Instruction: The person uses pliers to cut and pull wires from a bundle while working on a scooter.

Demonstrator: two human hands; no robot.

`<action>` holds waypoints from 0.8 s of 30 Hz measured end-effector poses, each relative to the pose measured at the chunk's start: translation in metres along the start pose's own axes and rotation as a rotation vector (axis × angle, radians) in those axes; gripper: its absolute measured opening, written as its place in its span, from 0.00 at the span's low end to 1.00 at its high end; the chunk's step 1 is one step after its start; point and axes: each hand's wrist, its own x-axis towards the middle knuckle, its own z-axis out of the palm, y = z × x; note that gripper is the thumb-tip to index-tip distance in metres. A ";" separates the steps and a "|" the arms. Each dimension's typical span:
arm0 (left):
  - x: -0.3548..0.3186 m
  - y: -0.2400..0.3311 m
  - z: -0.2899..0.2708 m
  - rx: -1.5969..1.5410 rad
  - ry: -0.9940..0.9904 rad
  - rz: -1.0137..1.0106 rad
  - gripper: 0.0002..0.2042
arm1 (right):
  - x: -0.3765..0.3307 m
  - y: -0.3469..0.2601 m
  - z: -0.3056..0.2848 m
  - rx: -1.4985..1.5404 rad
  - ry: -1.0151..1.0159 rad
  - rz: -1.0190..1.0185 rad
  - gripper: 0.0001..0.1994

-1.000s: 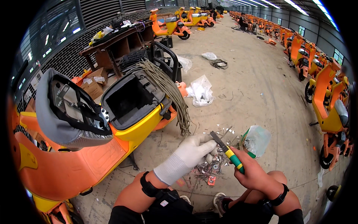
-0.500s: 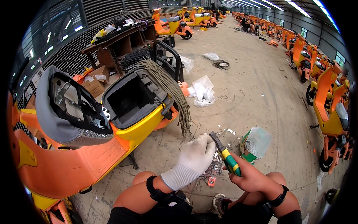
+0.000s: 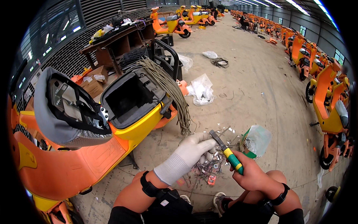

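My right hand (image 3: 249,171), bare, grips pliers (image 3: 232,160) by their green and yellow handles. The dark metal jaws point up and to the left. My left hand (image 3: 194,149) wears a white knit glove, and its fingers are pinched together at the jaw tip. Whatever lies between those fingers is hidden or too small to make out. Below the hands, a pile of small wire and metal scraps (image 3: 203,170) lies on the concrete floor, with a red packet (image 3: 212,180) at its near edge.
Left of me stands an orange and yellow scooter (image 3: 71,164), its grey seat (image 3: 56,112) raised over a black storage bin (image 3: 128,99). A bundle of cables (image 3: 173,91) drapes over its rear. A clear and green plastic bag (image 3: 257,141) lies right; scooters (image 3: 322,100) line the right side.
The gloved fingers have shifted slightly and more of them shows below the jaws. The pliers have moved a little right and down, and a thin strip now shows beside the jaws.
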 end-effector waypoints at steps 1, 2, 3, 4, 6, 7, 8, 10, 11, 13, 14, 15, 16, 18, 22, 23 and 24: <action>0.000 0.000 -0.002 -0.085 -0.053 -0.035 0.12 | 0.000 -0.001 0.001 -0.026 0.028 -0.030 0.33; -0.001 -0.001 -0.003 -0.135 -0.064 -0.038 0.11 | 0.000 -0.001 0.002 -0.053 0.055 -0.060 0.34; -0.003 -0.001 -0.003 -0.188 -0.075 -0.041 0.11 | -0.001 -0.002 0.002 -0.082 0.082 -0.089 0.34; -0.004 -0.001 -0.002 -0.240 -0.086 -0.044 0.10 | -0.001 -0.003 0.002 -0.110 0.115 -0.123 0.34; -0.005 0.002 -0.002 -0.319 -0.116 -0.068 0.10 | -0.003 -0.004 0.002 -0.166 0.179 -0.192 0.34; -0.005 0.002 -0.002 -0.358 -0.131 -0.079 0.10 | -0.003 -0.004 0.003 -0.172 0.194 -0.218 0.34; -0.005 0.002 -0.002 -0.354 -0.132 -0.075 0.10 | -0.003 -0.002 0.003 -0.179 0.209 -0.245 0.34; -0.006 0.001 -0.002 -0.342 -0.133 -0.068 0.10 | -0.002 -0.001 0.003 -0.189 0.215 -0.282 0.35; -0.005 0.001 -0.002 -0.280 -0.123 -0.051 0.10 | -0.001 -0.001 0.003 -0.195 0.206 -0.292 0.35; -0.006 0.001 -0.004 -0.158 -0.093 -0.015 0.11 | 0.000 -0.001 0.003 -0.201 0.178 -0.293 0.36; -0.008 0.003 -0.003 -0.114 -0.061 0.011 0.11 | 0.000 -0.001 0.004 -0.203 0.163 -0.280 0.37; -0.009 0.005 0.000 -0.074 -0.035 0.039 0.11 | -0.001 0.000 0.004 -0.210 0.150 -0.263 0.38; -0.009 0.006 0.003 -0.034 -0.009 0.066 0.12 | -0.002 0.001 0.004 -0.180 0.125 -0.233 0.38; -0.007 0.003 0.005 0.146 0.073 0.101 0.12 | -0.002 0.005 0.005 -0.120 0.071 -0.173 0.38; 0.005 -0.018 0.005 0.331 0.228 0.279 0.11 | 0.003 0.004 0.009 0.056 -0.010 -0.152 0.38; 0.004 -0.021 0.007 0.443 0.280 0.324 0.11 | 0.002 0.000 0.008 0.100 -0.041 -0.123 0.37; -0.001 -0.016 0.010 0.559 0.334 0.367 0.10 | 0.003 -0.001 0.007 0.148 -0.072 -0.097 0.37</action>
